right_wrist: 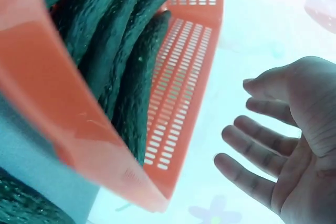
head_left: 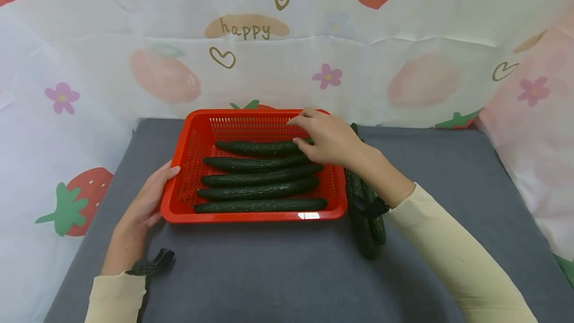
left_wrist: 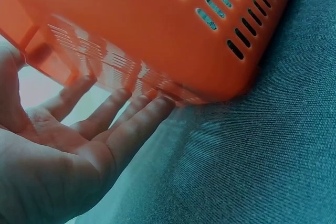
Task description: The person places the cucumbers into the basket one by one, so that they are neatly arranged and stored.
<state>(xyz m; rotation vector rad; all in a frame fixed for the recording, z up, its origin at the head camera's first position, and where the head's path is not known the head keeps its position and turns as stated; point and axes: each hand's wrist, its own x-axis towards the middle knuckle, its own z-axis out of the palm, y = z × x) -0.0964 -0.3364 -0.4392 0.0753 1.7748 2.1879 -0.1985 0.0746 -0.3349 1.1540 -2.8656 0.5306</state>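
Observation:
A red perforated basket (head_left: 251,217) holds several dark green cucumbers (head_left: 260,192) lying side by side. My left hand (head_left: 150,196) is at the basket's left end, thumb on the rim; in the left wrist view the fingertips of that hand (left_wrist: 100,135) touch the basket's outer wall (left_wrist: 131,24). Over the basket's back right corner is my right hand (head_left: 329,138), fingers apart and slightly bent. The right wrist view shows this hand (right_wrist: 283,145) holding nothing, apart from the basket (right_wrist: 89,124) and the cucumbers (right_wrist: 137,82) inside.
More cucumbers (head_left: 365,228) lie on the grey cloth (head_left: 269,273) just right of the basket, partly under my right forearm. One of them (right_wrist: 26,203) shows at the lower left of the right wrist view. A printed white curtain (head_left: 278,74) hangs behind the table.

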